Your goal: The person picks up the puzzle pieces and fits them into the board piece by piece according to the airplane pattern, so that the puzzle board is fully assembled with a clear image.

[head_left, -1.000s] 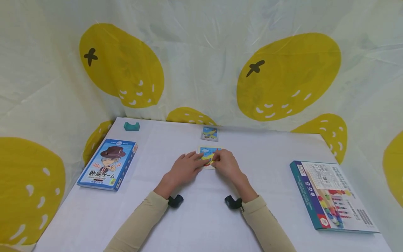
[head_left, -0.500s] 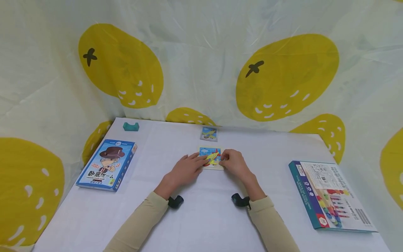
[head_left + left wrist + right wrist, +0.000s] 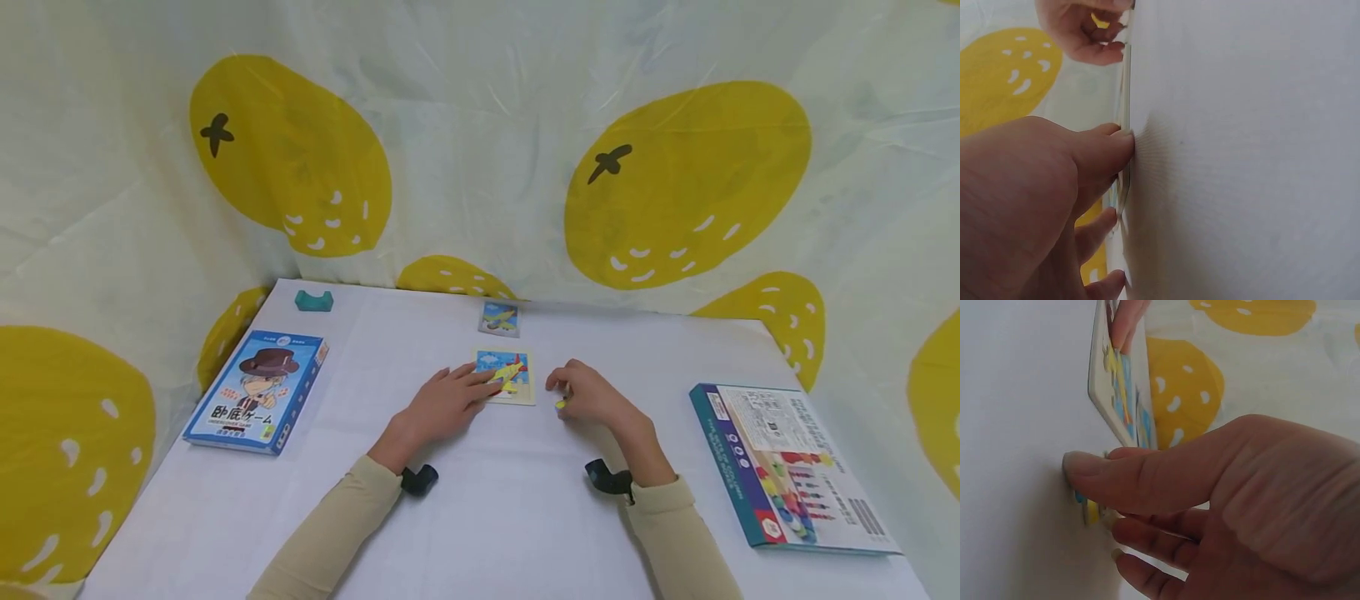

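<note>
A jigsaw puzzle board [image 3: 527,385] with a yellow and red airplane on blue lies flat in the middle of the table. My left hand [image 3: 442,404] rests over its left part, fingers extended across the picture. In the left wrist view, the left thumb [image 3: 1107,153] touches the near edge of the board. To the right of the board, my right hand [image 3: 592,396] pinches a small puzzle piece [image 3: 1091,511] between thumb and fingers, low over the table. Yellow and blue show on that piece, and the fingers hide much of it.
Just behind the board lies a small card [image 3: 499,319] with a similar airplane. A blue game box [image 3: 255,392] lies at the left, with a teal holder [image 3: 313,301] beyond it. Another flat box [image 3: 795,467] lies at the right. A printed curtain [image 3: 480,167] hangs behind the table.
My right hand has drawn away to the right from the board, with the puzzle piece in its fingers. More of the airplane picture shows. My left hand has stayed in place.
</note>
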Action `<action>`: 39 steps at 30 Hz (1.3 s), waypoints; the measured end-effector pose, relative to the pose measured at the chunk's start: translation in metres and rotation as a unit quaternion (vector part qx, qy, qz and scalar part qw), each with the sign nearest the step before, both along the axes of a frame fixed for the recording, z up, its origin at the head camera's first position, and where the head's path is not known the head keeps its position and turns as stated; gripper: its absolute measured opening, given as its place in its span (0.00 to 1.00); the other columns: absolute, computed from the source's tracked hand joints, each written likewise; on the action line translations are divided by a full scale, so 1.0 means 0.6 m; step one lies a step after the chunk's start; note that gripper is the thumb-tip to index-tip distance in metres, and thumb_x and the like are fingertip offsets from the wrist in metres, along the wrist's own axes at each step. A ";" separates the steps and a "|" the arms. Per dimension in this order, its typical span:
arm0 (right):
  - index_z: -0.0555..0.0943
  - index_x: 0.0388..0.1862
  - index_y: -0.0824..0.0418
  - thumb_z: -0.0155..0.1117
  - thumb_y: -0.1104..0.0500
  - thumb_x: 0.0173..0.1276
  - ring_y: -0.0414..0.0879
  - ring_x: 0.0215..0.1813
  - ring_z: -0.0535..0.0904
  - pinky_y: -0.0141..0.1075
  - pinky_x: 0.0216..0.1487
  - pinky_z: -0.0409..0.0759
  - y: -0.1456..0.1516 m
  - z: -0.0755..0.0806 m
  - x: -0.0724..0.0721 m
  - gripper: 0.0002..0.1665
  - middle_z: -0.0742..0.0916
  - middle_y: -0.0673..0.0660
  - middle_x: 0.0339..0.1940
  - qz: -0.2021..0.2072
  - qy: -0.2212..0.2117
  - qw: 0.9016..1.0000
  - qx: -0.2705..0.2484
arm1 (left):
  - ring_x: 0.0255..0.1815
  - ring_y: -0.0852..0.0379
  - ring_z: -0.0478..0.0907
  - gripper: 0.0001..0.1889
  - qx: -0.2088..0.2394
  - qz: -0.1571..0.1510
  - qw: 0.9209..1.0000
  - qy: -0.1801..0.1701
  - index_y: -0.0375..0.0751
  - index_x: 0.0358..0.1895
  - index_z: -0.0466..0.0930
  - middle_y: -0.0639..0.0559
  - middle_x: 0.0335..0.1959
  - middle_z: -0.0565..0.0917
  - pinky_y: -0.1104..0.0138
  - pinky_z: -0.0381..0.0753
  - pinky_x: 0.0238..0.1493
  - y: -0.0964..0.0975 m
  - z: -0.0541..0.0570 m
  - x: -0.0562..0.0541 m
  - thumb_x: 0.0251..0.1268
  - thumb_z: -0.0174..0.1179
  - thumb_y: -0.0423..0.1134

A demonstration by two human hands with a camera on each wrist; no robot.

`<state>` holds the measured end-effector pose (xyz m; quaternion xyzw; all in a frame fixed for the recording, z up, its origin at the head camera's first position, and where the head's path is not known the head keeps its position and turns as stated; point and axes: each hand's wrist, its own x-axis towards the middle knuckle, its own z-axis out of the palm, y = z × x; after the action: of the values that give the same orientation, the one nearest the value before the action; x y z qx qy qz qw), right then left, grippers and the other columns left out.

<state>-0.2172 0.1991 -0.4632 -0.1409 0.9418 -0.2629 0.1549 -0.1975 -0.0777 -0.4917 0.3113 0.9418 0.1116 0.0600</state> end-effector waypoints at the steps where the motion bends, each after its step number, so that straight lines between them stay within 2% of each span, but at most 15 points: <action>1: 0.83 0.46 0.60 0.75 0.70 0.51 0.49 0.43 0.74 0.40 0.45 0.78 0.002 0.000 0.001 0.22 0.80 0.58 0.42 0.006 -0.003 1.000 0.009 | 0.80 0.47 0.57 0.25 -0.001 -0.001 1.000 0.002 0.63 0.75 0.64 0.60 0.77 0.66 0.42 0.61 0.74 0.000 0.000 -0.001 0.78 0.49 0.48; 6: 0.82 0.43 0.58 0.76 0.69 0.52 0.49 0.42 0.74 0.40 0.44 0.78 0.007 -0.004 0.005 0.19 0.80 0.56 0.39 0.002 -0.003 1.000 0.027 | 0.81 0.47 0.56 0.24 0.001 -0.002 1.000 0.000 0.63 0.75 0.64 0.59 0.77 0.66 0.42 0.61 0.75 0.000 0.000 -0.002 0.79 0.48 0.46; 11: 0.83 0.40 0.59 0.75 0.70 0.52 0.49 0.40 0.73 0.40 0.42 0.77 0.007 -0.005 0.006 0.17 0.80 0.56 0.37 0.001 0.003 1.000 0.024 | 0.80 0.44 0.57 0.24 0.034 -0.005 0.999 -0.012 0.58 0.74 0.67 0.55 0.76 0.67 0.45 0.62 0.75 0.001 0.002 -0.001 0.79 0.46 0.39; 19: 0.86 0.37 0.60 0.65 0.74 0.55 0.49 0.39 0.72 0.37 0.38 0.72 0.003 0.011 0.011 0.13 0.81 0.58 0.34 -0.006 0.013 1.000 0.021 | 0.80 0.42 0.57 0.23 0.051 0.001 0.998 -0.025 0.55 0.73 0.69 0.53 0.76 0.68 0.46 0.65 0.74 0.001 0.010 0.005 0.79 0.46 0.37; 23: 0.87 0.34 0.59 0.62 0.73 0.58 0.48 0.37 0.72 0.36 0.36 0.71 0.005 0.020 0.012 0.13 0.81 0.56 0.30 -0.007 0.017 1.000 0.006 | 0.80 0.41 0.57 0.23 0.053 0.000 0.998 -0.029 0.55 0.73 0.68 0.53 0.76 0.68 0.46 0.65 0.74 0.001 0.012 0.006 0.79 0.45 0.37; 28: 0.85 0.32 0.60 0.62 0.72 0.60 0.47 0.35 0.73 0.36 0.35 0.72 0.009 0.022 0.009 0.09 0.82 0.54 0.27 -0.012 0.038 0.999 -0.030 | 0.80 0.43 0.57 0.23 0.042 0.004 0.999 -0.025 0.58 0.74 0.67 0.55 0.76 0.67 0.47 0.66 0.74 0.001 0.007 0.005 0.80 0.45 0.39; 35: 0.83 0.32 0.62 0.68 0.68 0.60 0.46 0.32 0.76 0.35 0.34 0.74 0.001 0.017 0.005 0.03 0.84 0.54 0.27 -0.051 0.024 0.996 -0.071 | 0.81 0.44 0.55 0.24 0.041 0.005 0.999 -0.034 0.60 0.74 0.66 0.57 0.77 0.65 0.46 0.64 0.75 0.000 0.004 0.003 0.80 0.45 0.39; 39: 0.82 0.31 0.63 0.70 0.68 0.59 0.46 0.30 0.75 0.35 0.32 0.74 -0.009 0.011 0.003 0.04 0.84 0.55 0.25 -0.071 0.017 0.992 -0.098 | 0.80 0.44 0.56 0.23 0.040 0.002 0.999 -0.028 0.60 0.74 0.67 0.57 0.77 0.66 0.47 0.65 0.75 0.000 0.001 0.002 0.80 0.45 0.40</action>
<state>-0.2155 0.1940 -0.4566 -0.0926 0.9214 -0.3623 0.1053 -0.1963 -0.0780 -0.4909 0.3082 0.9352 0.1580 0.0733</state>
